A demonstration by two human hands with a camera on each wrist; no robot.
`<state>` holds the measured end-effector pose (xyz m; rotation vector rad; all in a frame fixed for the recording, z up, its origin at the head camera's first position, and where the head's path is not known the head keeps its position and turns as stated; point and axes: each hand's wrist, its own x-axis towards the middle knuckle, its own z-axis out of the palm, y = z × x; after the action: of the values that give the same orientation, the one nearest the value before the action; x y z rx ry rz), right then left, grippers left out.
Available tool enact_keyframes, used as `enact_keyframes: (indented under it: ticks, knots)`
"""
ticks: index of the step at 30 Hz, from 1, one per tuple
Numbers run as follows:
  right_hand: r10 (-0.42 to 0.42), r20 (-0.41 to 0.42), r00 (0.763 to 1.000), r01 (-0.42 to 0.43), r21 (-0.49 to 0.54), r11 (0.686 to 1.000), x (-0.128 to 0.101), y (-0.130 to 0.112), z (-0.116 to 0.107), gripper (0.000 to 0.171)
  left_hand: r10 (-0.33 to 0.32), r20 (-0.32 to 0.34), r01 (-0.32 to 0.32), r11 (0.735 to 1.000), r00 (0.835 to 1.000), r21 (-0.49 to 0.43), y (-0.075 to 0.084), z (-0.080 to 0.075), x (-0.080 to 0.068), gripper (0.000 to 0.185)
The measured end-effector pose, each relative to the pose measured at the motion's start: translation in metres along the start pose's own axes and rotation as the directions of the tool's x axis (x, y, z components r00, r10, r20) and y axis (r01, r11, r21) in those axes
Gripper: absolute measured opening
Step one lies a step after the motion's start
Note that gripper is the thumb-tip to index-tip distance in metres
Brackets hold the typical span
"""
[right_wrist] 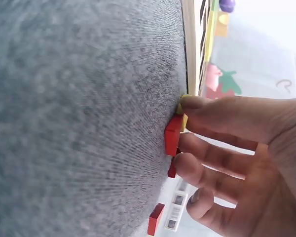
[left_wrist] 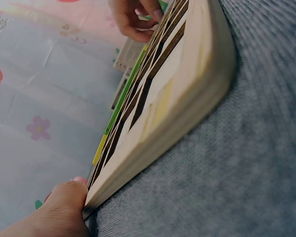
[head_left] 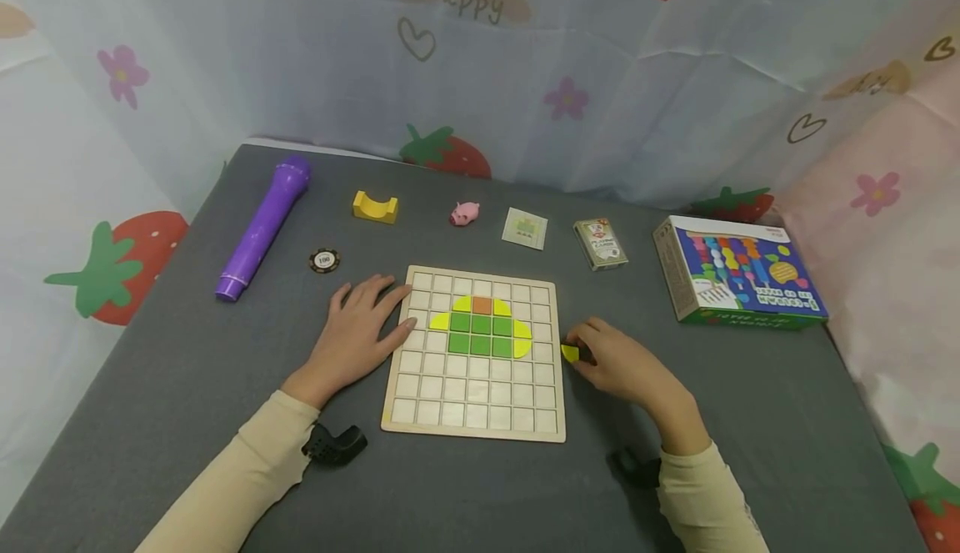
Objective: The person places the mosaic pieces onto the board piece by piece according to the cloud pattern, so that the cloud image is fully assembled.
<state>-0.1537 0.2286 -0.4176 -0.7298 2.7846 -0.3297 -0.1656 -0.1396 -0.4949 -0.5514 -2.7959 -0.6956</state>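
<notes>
A square wooden grid board point(head_left: 472, 411) lies on the table, with green, yellow and orange tiles forming a shape in its upper middle. My left hand point(head_left: 360, 332) is spread at the board's left edge, fingers extended, thumb and fingertips touching the rim. Just off the right edge, my right hand point(head_left: 618, 361) pinches a yellow rounded tile point(head_left: 570, 354) between thumb and fingers. The right wrist view shows the thumb on that tile, close to the board's side. A red block point(right_wrist: 172, 134) is beside these fingertips, and another red block point(right_wrist: 156, 219) lies farther off.
Along the back are a purple microphone-shaped object point(head_left: 264, 228), yellow arched block point(head_left: 375, 208), pink pig figure point(head_left: 465, 213), small pattern card point(head_left: 525, 228) and playing-card box point(head_left: 600, 243). A poker chip point(head_left: 325, 260) lies left; a colourful game box point(head_left: 742, 273) stands right.
</notes>
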Motion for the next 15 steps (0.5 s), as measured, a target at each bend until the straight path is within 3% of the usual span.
enact_keyframes:
  ticks: [6, 12, 15]
  knots:
    - [-0.015, -0.041, 0.999, 0.014, -0.027, 1.0, 0.001, 0.001, 0.001, 0.024, -0.003, 0.002, 0.003, 1.0, 1.0, -0.001, 0.0, 0.0, 0.001, 0.054]
    - [0.011, -0.029, 1.0, -0.012, -0.039, 0.999, 0.005, -0.003, -0.007, 0.024, -0.003, 0.007, 0.003, 1.0, 1.0, -0.006, 0.0, 0.0, 0.001, 0.055]
    - [-0.029, -0.042, 0.999, 0.027, -0.05, 0.998, 0.011, -0.011, -0.012, 0.025, -0.001, 0.016, 0.001, 1.0, 1.0, -0.007, 0.0, -0.001, 0.001, 0.057]
